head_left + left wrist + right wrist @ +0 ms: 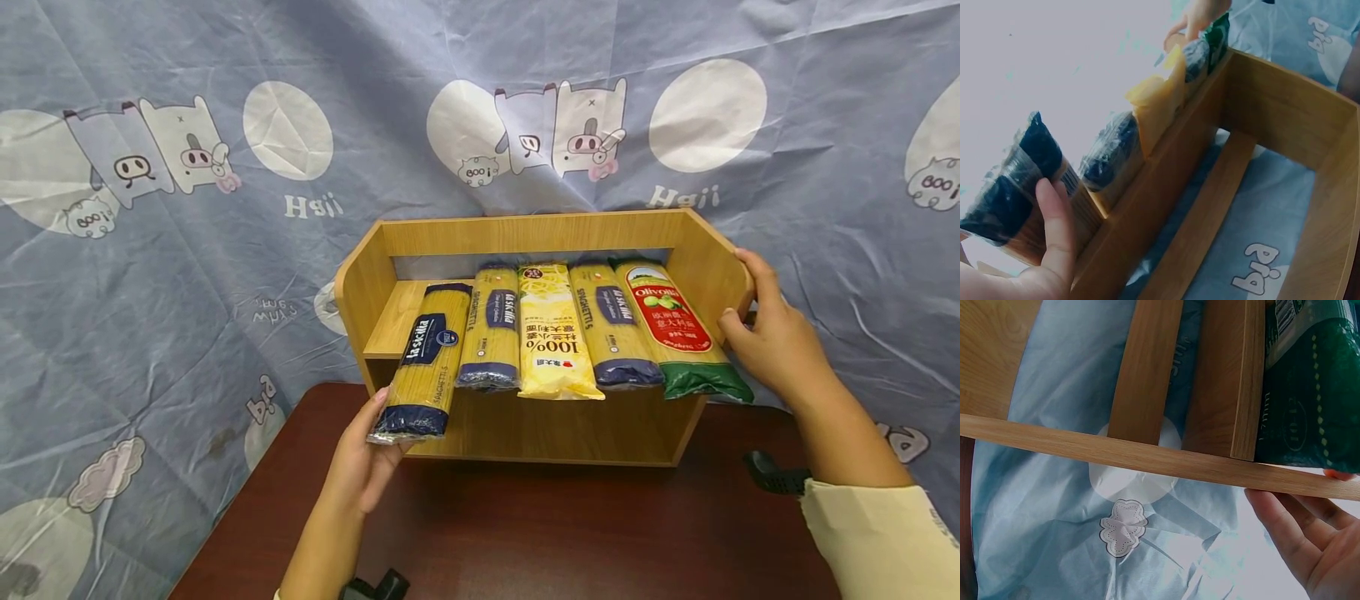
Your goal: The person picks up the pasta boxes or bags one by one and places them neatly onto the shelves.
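My left hand [363, 458] holds the near lower end of a La Sicilia spaghetti pack [429, 367] with navy ends. The pack lies tilted on the upper board of a small wooden shelf [525, 237], its near end past the front edge. In the left wrist view the thumb [1055, 215] presses on the wrapper. My right hand [780, 342] grips the shelf's right side panel [1197, 472], thumb inside and fingers over the outer edge. Close to that hand lies a red and green Olivoilà pasta pack [671, 321].
Between the outer packs lie two more spaghetti packs [491, 329] [615, 325] and a yellow pasta pack [555, 333]. The shelf's lower compartment [555, 425] opens to the front. It stands on a dark red table [525, 533] before a blue-grey cartoon-print cloth [375, 125].
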### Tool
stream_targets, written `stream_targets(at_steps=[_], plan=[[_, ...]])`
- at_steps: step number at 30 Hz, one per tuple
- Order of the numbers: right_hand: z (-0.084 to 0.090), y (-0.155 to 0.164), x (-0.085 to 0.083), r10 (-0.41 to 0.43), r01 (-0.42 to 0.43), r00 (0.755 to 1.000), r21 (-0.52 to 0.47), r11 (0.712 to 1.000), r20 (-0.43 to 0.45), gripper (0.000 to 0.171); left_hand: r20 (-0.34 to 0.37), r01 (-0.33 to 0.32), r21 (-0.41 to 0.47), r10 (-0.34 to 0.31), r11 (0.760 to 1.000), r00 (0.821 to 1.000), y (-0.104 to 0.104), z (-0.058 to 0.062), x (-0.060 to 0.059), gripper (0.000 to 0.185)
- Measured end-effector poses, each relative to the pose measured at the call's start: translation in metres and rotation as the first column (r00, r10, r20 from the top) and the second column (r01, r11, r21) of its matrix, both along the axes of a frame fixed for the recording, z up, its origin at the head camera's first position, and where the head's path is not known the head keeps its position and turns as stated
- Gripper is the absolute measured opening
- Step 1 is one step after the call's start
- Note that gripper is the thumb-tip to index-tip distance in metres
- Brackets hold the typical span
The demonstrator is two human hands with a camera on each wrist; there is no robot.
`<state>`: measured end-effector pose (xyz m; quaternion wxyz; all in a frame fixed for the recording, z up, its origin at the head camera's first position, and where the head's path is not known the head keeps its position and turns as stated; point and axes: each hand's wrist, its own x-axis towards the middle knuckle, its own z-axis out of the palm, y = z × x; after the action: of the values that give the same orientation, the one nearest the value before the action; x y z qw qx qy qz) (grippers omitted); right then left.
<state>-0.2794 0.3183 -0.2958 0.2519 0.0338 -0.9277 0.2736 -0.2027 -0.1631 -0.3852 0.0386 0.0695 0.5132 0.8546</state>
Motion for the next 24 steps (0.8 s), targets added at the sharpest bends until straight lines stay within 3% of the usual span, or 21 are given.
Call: stream_targets(at_steps=[4, 10, 17, 24], plan=[[0.000, 0.000, 0.000, -0.001, 0.001, 1.000, -0.002, 1.000, -0.001, 0.078, -0.095, 0.002, -0.011, -0.003, 1.000, 0.995, -0.003, -0.003, 0.009, 0.042], [0.001, 0.000, 0.000, -0.003, 0.003, 1.000, -0.001, 1.000, -0.004, 0.078, -0.218, 0.073, 0.002, -0.071, 0.997, 0.973, -0.011, -0.007, 0.016, 0.046], [0.001, -0.001, 0.000, -0.007, 0.007, 1.000, 0.001, 1.000, 0.008, 0.078, -0.148, 0.005, -0.078, -0.016, 0.997, 0.989, -0.009, -0.005, 0.020, 0.075], [0.000, -0.001, 0.001, -0.007, 0.007, 1.000, 0.001, 1.000, 0.009, 0.078, -0.129, -0.020, -0.086, 0.009, 0.996, 0.992, -0.007, -0.006, 0.020, 0.077]])
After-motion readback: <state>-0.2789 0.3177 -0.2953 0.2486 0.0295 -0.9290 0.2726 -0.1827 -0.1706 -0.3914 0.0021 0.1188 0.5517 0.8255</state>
